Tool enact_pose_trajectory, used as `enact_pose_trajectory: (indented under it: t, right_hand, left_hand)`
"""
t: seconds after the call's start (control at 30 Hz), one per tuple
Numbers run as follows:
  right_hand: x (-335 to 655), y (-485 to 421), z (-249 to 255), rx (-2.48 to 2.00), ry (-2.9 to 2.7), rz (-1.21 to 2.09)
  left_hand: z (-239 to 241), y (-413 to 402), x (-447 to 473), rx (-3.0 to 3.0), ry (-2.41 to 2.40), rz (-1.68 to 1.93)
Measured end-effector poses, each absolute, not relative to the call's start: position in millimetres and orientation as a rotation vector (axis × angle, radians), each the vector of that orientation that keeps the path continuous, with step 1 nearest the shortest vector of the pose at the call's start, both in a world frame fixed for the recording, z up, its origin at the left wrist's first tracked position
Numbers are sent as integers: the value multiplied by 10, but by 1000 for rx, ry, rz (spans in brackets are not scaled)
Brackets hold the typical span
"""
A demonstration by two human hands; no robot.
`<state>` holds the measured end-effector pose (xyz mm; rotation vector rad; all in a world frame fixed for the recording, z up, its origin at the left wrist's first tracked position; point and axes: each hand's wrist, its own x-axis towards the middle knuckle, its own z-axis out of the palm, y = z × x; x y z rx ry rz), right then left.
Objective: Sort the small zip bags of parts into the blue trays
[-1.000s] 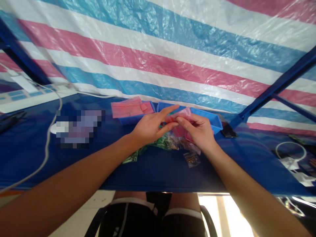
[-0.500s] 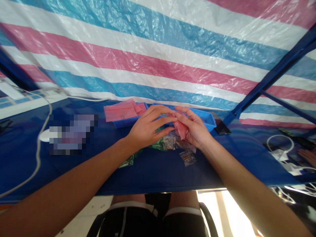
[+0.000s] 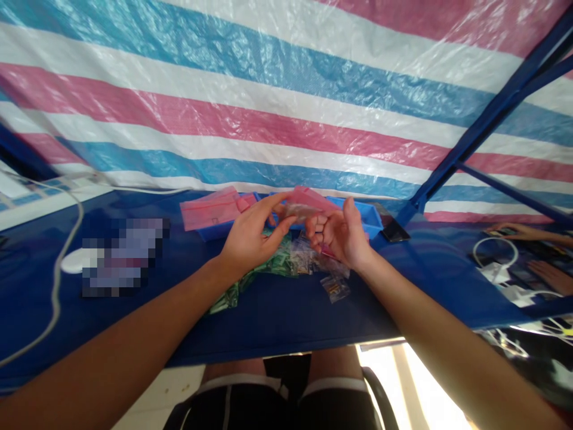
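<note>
A pink translucent plastic bag [image 3: 307, 197] is held up over the blue bins, its lower part pale and shiny. My left hand [image 3: 250, 236] pinches the bag's left side between thumb and fingers. Close to its right side is my right hand [image 3: 338, 236], palm turned up, fingers curled in and thumb raised away from them. What lies inside the curled fingers is hidden. Below my hands are green packets [image 3: 275, 263] and small clear bags [image 3: 304, 260] with small parts. A separate clear bag [image 3: 335, 288] with brass-coloured pieces lies nearer me.
Pink bags [image 3: 210, 209] rest on a left blue bin [image 3: 215, 231]; another blue bin [image 3: 369, 218] stands behind my right hand. A black phone-like object [image 3: 394, 230] is beside it. White cables run along the left and right. Another person's hands [image 3: 514, 230] appear far right.
The pink bag has gone from crumpled in my right hand to spread out and raised in my left. My right hand has turned palm up, its thumb off the bag. The view has shifted slightly.
</note>
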<state>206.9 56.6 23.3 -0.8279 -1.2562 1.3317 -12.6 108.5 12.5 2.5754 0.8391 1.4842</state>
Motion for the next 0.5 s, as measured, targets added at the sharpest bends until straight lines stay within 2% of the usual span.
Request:
enact_pose_trajectory:
  t: [0.2, 0.5]
  right_hand:
    - [2065, 629, 143, -950, -1295, 1080]
    - [2073, 625, 134, -883, -969, 1487]
  left_hand:
    - [117, 1103, -102, 2617, 724, 1348]
    - [196, 1151, -124, 2878, 414, 1395]
